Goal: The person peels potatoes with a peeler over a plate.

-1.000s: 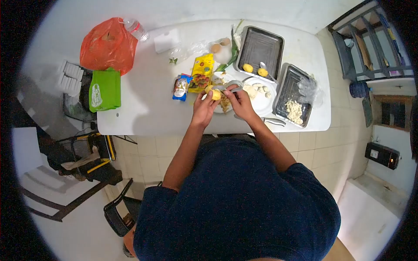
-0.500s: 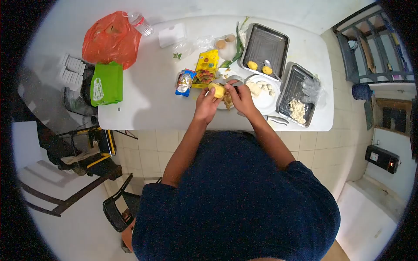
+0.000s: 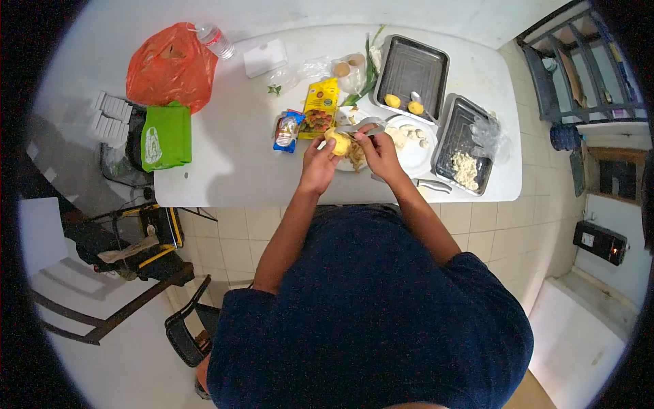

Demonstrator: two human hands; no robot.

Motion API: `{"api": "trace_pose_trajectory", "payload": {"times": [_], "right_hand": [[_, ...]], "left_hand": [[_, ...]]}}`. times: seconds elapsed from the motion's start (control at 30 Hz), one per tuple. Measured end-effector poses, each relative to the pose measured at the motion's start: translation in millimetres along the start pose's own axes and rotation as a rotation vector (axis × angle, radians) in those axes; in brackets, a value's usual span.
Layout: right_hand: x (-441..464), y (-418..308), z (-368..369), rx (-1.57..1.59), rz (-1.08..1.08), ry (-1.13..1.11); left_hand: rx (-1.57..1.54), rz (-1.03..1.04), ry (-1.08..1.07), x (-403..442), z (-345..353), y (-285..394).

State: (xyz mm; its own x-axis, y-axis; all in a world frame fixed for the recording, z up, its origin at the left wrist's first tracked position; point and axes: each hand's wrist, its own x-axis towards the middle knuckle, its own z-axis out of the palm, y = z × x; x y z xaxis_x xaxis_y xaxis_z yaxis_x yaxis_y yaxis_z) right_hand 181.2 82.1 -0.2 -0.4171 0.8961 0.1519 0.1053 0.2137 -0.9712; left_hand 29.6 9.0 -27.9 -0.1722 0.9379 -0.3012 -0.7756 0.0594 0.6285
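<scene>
My left hand (image 3: 319, 165) is closed around a yellow peeled potato (image 3: 338, 143) above the near part of the table. My right hand (image 3: 379, 155) grips a grey peeler (image 3: 366, 124), its end at the potato's right side. Fingers partly hide the tool. Brown-yellow peelings (image 3: 355, 158) lie on a plate beneath my hands. Just right of my right hand is a white plate (image 3: 413, 160) bearing pale cut pieces (image 3: 409, 133). A knife (image 3: 434, 185) lies at its near edge.
A dark baking tray (image 3: 412, 68) holds two yellow potatoes (image 3: 403, 104) and a spoon; another tray (image 3: 449, 146) carries crumbly pale food (image 3: 465, 170) and a plastic bag. Left of my hands are a yellow packet (image 3: 319, 102) and a blue packet (image 3: 288, 131). Red (image 3: 170, 71) and green bags (image 3: 166, 136) stand farther left.
The potato has turned slightly in my left hand, and the peeler in my right hand has shifted against it. The whole view has tilted a little.
</scene>
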Motion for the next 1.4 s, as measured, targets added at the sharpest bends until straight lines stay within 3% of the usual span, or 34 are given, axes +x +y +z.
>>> {"api": "trace_pose_trajectory", "payload": {"times": [0.07, 0.37, 0.47, 0.7, 0.8, 0.97, 1.27, 1.4], "right_hand": [[-1, -6, 1, 0.021, -0.007, 0.005], [2, 1, -1, 0.053, 0.020, -0.043], [5, 14, 7, 0.154, -0.051, -0.025], [12, 8, 6, 0.127, -0.022, -0.042], [9, 11, 4, 0.136, 0.092, -0.096], [14, 16, 9, 0.090, 0.021, -0.077], [16, 45, 1, 0.199, 0.095, -0.044], [12, 42, 3, 0.249, 0.199, -0.036]], "left_hand": [[0.110, -0.035, -0.024, -1, -6, -2], [-0.019, -0.018, -0.004, -3, -2, -4], [0.107, 0.006, 0.009, -5, -2, -6], [0.071, -0.046, -0.015, -5, -3, -6], [0.059, -0.050, -0.027, -11, -1, -2], [0.135, -0.103, -0.049, -11, -6, -6], [0.030, -0.142, -0.181, -14, -16, 14], [-0.113, -0.148, -0.104, -11, -17, 9]]}}
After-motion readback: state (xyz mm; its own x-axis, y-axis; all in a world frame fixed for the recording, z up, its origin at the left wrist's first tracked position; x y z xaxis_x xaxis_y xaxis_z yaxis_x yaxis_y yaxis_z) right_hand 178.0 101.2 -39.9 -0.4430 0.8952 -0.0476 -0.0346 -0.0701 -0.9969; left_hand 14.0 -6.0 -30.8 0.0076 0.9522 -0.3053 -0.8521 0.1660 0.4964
